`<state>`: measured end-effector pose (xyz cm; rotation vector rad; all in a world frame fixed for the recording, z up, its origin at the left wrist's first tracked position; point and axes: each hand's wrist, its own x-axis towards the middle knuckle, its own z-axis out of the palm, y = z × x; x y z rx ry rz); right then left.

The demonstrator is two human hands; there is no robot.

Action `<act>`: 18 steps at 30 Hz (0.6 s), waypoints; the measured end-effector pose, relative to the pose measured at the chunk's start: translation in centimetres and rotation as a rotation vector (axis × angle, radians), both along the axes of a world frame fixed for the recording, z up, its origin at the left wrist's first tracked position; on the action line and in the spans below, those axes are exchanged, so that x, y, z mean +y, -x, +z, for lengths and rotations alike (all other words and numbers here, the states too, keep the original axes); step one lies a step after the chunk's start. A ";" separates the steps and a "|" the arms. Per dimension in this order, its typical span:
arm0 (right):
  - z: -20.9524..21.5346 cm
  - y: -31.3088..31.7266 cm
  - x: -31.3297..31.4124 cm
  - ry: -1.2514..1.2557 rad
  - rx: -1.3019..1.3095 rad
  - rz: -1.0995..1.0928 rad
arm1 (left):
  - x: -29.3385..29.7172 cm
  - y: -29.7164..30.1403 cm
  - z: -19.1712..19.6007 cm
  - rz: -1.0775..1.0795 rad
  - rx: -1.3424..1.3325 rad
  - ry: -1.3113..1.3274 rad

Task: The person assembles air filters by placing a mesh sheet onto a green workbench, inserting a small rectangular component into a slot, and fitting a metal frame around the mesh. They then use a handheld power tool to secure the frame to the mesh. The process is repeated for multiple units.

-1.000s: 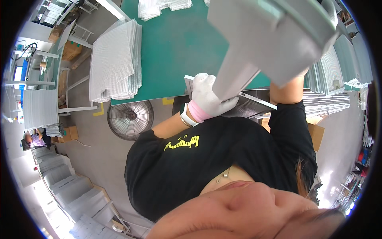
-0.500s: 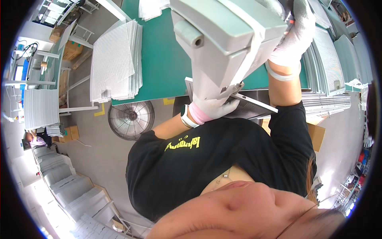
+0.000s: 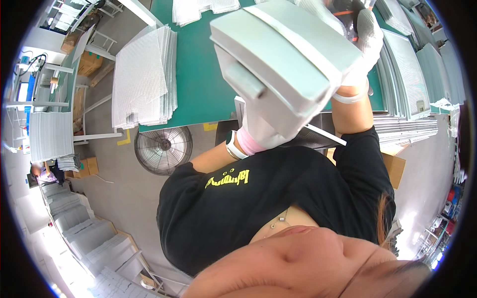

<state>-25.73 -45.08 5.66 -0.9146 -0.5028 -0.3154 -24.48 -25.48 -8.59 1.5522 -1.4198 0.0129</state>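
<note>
A large grey boxy tool (image 3: 293, 54) with a pale strap round its housing fills the upper middle, close to me. My right hand (image 3: 365, 54), in a white glove, is closed round a black part with orange marks (image 3: 350, 17) beside the housing. Whether that part belongs to the grey tool I cannot make out. My left hand (image 3: 261, 139), in a white glove with a pink cuff, rests by a pale-edged frame (image 3: 325, 134) with dark mesh, at the near edge of the table. The tool covers its fingers, so its grip is hidden.
A green table (image 3: 198, 84) lies ahead. White mesh sheets (image 3: 141, 74) are stacked on its left, with framed mesh panels (image 3: 407, 74) on the right. A round floor fan (image 3: 164, 149) stands below the table's left edge. Cardboard boxes (image 3: 395, 169) are near my right.
The grey tool has tilted and come lower, and now covers my left fingers and the metal part at its lower end. My right hand has shifted slightly left and turned.
</note>
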 end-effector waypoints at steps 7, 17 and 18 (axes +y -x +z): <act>-3.0 0.8 0.8 -0.039 0.066 -0.085 | -0.4 -0.3 -1.1 -0.003 -0.115 -0.106; -2.8 3.5 2.0 0.178 0.153 -0.310 | 0.1 -4.1 -1.6 -0.351 -0.150 -0.253; -2.5 4.1 1.9 0.214 0.159 -0.355 | -0.3 -4.0 -1.7 -0.328 -0.262 -0.379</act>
